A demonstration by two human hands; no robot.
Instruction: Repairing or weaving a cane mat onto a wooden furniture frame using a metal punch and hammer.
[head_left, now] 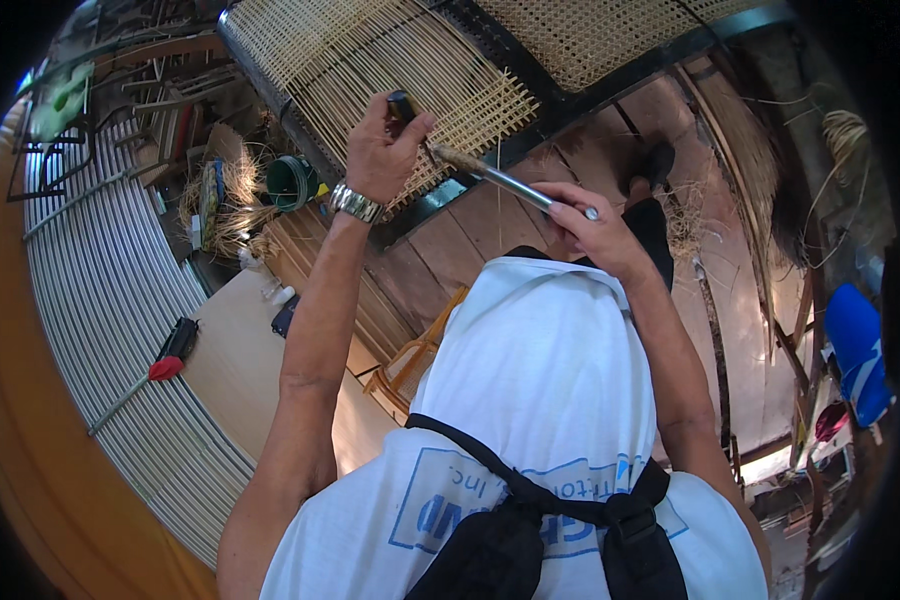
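Note:
My left hand, with a metal watch on its wrist, is closed round a short tool with a dark, shiny handle. It is just above the near edge of a woven cane panel in a dark frame, where loose strand ends stick out. My right hand grips the near end of a silver metal rod-like tool. The rod's tan, tapering far end points up and left, close to my left fingers. Its exact kind, and the tip of the dark-handled tool, I cannot make out.
A second cane panel lies in the same dark frame. To the left are a green bucket, a pale board and a ridged metal sheet. Loose cane strands lie on the plank floor. A blue object is at the far right.

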